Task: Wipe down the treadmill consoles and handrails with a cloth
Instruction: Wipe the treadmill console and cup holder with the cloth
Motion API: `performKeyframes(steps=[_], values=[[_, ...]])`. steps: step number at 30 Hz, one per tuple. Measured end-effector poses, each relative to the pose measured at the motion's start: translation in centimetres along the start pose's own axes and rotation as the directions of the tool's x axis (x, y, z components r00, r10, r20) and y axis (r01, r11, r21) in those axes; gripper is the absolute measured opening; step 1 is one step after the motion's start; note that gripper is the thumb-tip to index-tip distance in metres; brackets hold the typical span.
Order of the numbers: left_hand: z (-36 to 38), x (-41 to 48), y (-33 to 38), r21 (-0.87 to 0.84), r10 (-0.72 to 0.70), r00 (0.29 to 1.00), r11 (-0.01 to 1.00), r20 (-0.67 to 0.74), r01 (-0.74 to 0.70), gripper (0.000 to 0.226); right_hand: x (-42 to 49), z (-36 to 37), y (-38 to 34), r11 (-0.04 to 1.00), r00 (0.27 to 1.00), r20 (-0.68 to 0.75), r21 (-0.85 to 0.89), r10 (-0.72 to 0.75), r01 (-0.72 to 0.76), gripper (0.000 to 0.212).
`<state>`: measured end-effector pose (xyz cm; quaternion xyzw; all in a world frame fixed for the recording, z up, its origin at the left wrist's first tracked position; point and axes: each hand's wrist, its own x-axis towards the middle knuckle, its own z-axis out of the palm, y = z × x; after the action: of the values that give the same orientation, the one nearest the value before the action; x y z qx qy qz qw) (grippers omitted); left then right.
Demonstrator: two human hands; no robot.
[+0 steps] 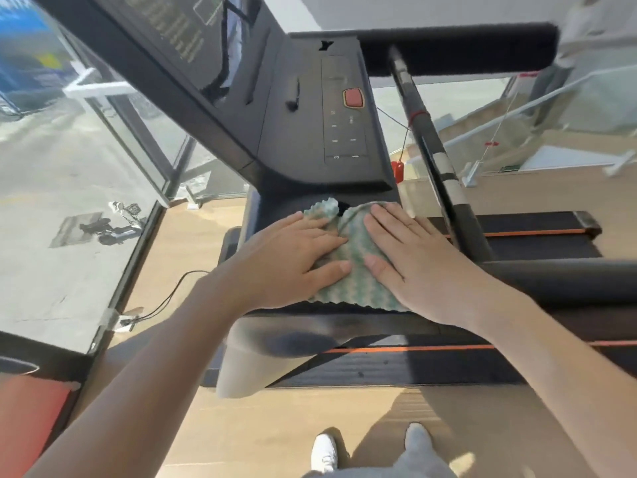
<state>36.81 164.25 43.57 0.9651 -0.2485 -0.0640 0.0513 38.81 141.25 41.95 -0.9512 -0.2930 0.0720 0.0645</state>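
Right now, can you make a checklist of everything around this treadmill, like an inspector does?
Surface: dark treadmill console; its near part lies under the cloth.
Job's things: green-and-white cloth on the console, bunched at its far edge; handrail to the right, untouched.
Clutter: nothing seen.
Hands: left hand and right hand both flat, pressing on the cloth.
Cables: black cable on the floor at left; red cord hanging beside the console.
Surroundings: glass wall at left, wooden floor, white shoes below.
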Motion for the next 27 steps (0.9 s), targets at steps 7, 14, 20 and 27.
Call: performKeyframes(steps=[7,14,20,27], values=[[0.3,-1.4,-2.2,-0.14,0.124,0.957,0.976,-0.261,-0.164,0.045,-2.2,1.3,-2.6,0.988,0.961,-0.273,0.131,-0.048,0.087,0.049],[1.0,-1.6,-5.2,-0.131,0.072,0.911,0.982,-0.405,-0.136,0.041,-0.2,0.5,-4.4,0.998,0.993,-0.112,0.054,-0.038,0.044,0.07],[0.0,-0.1,-5.2,-0.069,0.056,0.982,0.995,-0.179,-0.07,0.072,3.2,-0.8,-4.2,0.999,0.999,0.024,0.002,0.044,-0.044,0.068],[0.4,-2.6,-4.4,-0.275,0.082,0.963,0.949,-0.257,-0.154,0.047,0.2,-0.3,-4.2,0.983,0.987,-0.156,0.173,-0.038,0.065,0.042]])
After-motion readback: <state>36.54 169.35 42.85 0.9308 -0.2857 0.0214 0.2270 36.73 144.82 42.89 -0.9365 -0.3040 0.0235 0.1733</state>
